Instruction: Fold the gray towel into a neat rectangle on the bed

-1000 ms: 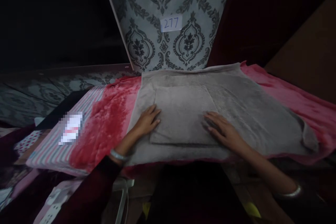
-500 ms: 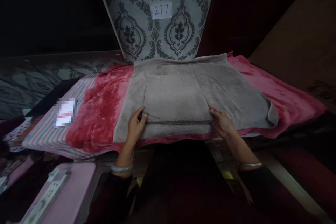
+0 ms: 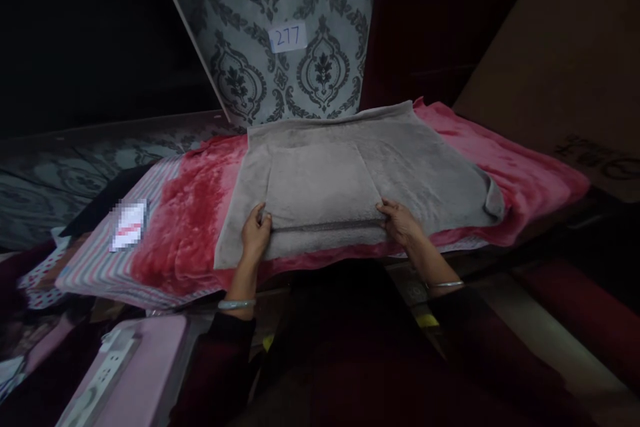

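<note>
A wide, plush grey towel (image 3: 430, 173) lies spread out, its right corner curled up. On its left half rests a smooth, folded grey rectangle (image 3: 317, 180); I cannot tell whether it is a separate piece or part of the same towel. My left hand (image 3: 257, 232) pinches the rectangle's near left corner between thumb and fingers. At its near right corner, my right hand (image 3: 399, 220) has thumb and fingers closed on the edge. A strip of grey fabric shows in front of the rectangle, between both hands.
Red and pink plush blanket (image 3: 185, 220) lies under the towel, over a striped sheet (image 3: 95, 257). A blurred white packet (image 3: 129, 225) is at left. Below stands a pink surface (image 3: 157, 353) bearing a power strip (image 3: 103, 380). A cardboard box (image 3: 560, 80) rises at right.
The view has shifted, so the towel and right hand appear further left. Both hands keep their grip on the rectangle's near corners; the towel's layout looks the same.
</note>
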`<action>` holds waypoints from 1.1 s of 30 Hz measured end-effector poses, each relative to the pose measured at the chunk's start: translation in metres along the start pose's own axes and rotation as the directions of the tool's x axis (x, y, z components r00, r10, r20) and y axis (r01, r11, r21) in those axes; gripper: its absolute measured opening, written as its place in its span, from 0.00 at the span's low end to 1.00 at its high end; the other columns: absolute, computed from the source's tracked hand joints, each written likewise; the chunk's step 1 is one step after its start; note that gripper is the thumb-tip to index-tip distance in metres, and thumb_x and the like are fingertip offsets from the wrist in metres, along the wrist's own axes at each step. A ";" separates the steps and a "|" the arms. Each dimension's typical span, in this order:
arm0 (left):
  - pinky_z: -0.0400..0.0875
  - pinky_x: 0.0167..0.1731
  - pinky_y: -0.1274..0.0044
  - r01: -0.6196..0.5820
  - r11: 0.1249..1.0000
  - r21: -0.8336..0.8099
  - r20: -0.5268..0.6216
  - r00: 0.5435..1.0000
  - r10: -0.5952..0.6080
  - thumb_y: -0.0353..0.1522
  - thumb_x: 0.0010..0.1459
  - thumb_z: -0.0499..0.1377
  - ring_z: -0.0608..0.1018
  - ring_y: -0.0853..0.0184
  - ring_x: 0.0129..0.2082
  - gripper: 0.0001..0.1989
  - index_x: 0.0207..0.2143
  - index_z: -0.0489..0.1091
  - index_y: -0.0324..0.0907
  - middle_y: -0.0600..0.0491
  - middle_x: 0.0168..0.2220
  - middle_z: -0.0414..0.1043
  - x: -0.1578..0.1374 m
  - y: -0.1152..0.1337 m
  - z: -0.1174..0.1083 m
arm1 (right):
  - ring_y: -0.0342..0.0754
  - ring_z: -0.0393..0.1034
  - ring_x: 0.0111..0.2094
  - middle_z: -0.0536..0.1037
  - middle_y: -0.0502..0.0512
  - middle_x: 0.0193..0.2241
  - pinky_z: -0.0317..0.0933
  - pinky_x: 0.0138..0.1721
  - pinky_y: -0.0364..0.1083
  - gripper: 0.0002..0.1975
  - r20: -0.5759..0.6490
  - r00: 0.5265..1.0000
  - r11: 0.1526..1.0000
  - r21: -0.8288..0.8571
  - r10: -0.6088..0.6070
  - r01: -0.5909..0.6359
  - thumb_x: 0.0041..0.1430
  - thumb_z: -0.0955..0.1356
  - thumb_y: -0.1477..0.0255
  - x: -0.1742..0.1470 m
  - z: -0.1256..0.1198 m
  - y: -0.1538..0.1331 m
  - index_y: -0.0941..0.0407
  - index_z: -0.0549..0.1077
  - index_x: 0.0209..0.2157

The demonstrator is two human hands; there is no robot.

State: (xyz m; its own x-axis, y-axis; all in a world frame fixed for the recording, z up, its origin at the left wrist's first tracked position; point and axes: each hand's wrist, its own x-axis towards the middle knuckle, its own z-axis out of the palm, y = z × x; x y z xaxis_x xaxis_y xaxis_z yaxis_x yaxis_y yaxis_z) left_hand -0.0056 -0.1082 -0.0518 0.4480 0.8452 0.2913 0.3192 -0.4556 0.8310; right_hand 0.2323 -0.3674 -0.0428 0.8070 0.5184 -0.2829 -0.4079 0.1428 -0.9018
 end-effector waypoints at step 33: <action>0.73 0.40 0.69 0.014 0.999 -0.048 -0.022 1.000 -0.015 0.42 0.57 0.57 0.78 0.60 0.37 0.23 0.52 0.75 0.43 0.51 0.36 0.77 -0.005 0.003 -0.009 | 0.53 0.79 0.35 0.80 0.49 0.38 0.77 0.43 0.57 0.21 0.077 0.996 0.911 0.404 0.052 -0.079 0.43 0.78 0.68 -0.034 0.033 0.032 0.51 0.69 0.38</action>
State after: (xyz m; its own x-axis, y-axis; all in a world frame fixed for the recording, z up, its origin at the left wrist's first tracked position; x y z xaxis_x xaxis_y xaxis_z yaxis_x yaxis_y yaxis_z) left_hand -0.0140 -0.1114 -0.0466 0.4246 0.8580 0.2892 0.2852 -0.4299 0.8567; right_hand 0.1778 -0.3524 -0.0518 0.7492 0.5886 -0.3038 -0.6083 0.4300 -0.6671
